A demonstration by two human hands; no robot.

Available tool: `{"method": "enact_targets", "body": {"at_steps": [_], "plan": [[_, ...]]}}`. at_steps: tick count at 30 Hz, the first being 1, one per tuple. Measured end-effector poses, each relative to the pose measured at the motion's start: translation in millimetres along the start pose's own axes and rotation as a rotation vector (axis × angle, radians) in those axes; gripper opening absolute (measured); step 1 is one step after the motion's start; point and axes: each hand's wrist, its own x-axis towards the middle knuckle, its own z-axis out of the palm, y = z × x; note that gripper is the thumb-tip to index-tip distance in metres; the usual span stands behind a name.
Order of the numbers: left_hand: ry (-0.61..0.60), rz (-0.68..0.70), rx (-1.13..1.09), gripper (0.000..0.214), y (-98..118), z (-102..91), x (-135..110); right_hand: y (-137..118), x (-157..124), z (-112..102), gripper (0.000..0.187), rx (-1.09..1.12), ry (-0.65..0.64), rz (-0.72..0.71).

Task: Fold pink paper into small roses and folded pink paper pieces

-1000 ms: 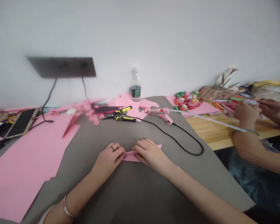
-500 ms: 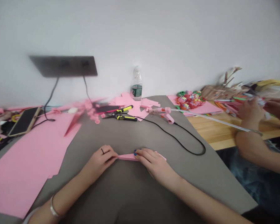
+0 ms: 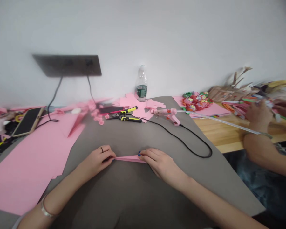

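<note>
A narrow folded strip of pink paper [image 3: 130, 158] lies level just above or on the grey table mat [image 3: 105, 194]; I cannot tell which. My left hand [image 3: 102, 158] pinches its left tip between thumb and fingers. Over the right part of the strip, my right hand [image 3: 157, 160] is closed, thumb and fingertips gripping it, so that end is mostly hidden. Beyond the hands lie black-and-yellow pliers-like cutters [image 3: 125, 115] with their handles spread. To the right of these rests a pink glue gun [image 3: 168, 114] with a long clear glue stick in its back.
Large pink sheets [image 3: 30, 168] cover the left side, with a phone [image 3: 28, 121] behind them. A water bottle [image 3: 141, 86] stands by the wall among pink scraps. The glue gun's black cable [image 3: 193, 152] loops rightward. At right, another person's hands [image 3: 259, 114] work over coloured paper strips.
My left hand has shifted left along with the strip's tip, and more of the strip shows between my hands. The view has moved slightly. The other person's hands have lowered a little.
</note>
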Motion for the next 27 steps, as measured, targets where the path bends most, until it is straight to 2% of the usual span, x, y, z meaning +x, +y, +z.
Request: {"method": "enact_targets", "body": {"at_steps": [3, 7, 14, 18, 21, 27], "plan": [[-0.036, 0.011, 0.046, 0.02, 1, 0.5, 3, -3, 5, 3, 0.025, -0.046, -0.003, 0.011], [-0.027, 0.029, 0.059, 0.022, 4, 2.6, 4, -9, 16, 12, 0.02, -0.177, 0.032, 0.062], [-0.042, -0.128, -0.078, 0.015, 2, 6.0, 7, -9, 24, 20, 0.024, -0.261, 0.057, 0.042], [-0.038, -0.044, -0.006, 0.017, 3, 5.0, 9, -10, 27, 18, 0.019, -0.256, 0.029, 0.054], [-0.086, 0.035, 0.076, 0.02, 6, 1.5, 12, -9, 30, 17, 0.019, -0.232, 0.013, 0.042], [-0.149, -0.026, 0.158, 0.023, 14, 2.4, 22, -6, 31, 16, 0.019, -0.211, 0.009, 0.025]]}}
